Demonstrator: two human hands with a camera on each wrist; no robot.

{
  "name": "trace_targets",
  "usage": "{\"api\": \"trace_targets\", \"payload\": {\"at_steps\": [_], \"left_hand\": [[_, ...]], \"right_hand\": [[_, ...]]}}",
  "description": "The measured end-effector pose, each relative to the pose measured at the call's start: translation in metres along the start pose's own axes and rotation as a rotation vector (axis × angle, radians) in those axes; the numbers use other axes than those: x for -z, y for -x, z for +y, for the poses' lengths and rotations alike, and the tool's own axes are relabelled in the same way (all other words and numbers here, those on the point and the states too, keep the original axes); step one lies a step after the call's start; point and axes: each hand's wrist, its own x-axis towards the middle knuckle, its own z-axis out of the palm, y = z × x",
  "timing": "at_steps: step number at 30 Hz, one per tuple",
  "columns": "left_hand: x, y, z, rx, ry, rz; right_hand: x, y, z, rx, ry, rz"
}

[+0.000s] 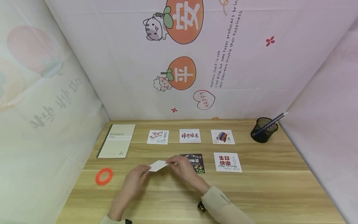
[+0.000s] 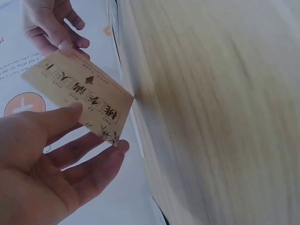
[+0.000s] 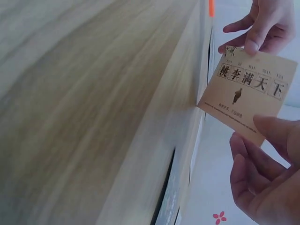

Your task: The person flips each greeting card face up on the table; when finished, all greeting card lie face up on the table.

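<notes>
Both hands hold one square card (image 1: 158, 165) above the table, pinched at opposite edges between thumb and fingers. My left hand (image 1: 137, 177) grips its left edge and my right hand (image 1: 183, 169) its right edge. In the right wrist view the card (image 3: 248, 91) shows a tan printed face with a row of dark Chinese characters and a small plant drawing in one corner. In the head view only its pale side shows. A dark card (image 1: 199, 163) with flowers lies partly hidden behind my right hand.
Three white cards lie in a back row: a Happy Birthday card (image 1: 158, 137), a red-lettered card (image 1: 190, 136) and a colourful one (image 1: 222, 137). Another white card (image 1: 227, 162) lies right. A notepad (image 1: 117, 141) and orange ring (image 1: 104, 176) are left; a black mesh pen cup (image 1: 264, 130) stands right.
</notes>
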Motion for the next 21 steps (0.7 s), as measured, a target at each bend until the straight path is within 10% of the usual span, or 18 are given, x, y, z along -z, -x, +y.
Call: {"api": "trace_targets", "payload": {"at_steps": [10,21], "left_hand": [[0.0028,-0.0065,0.0036,-0.019,-0.052,0.203],[0.0049,-0.0089,0.0071,0.102,-0.026,0.194]], "right_hand": [[0.0021,-0.0020,-0.0072,0.026,0.025,0.109],[0.0014,-0.0014,-0.0091,-0.016,0.001,0.130]]}}
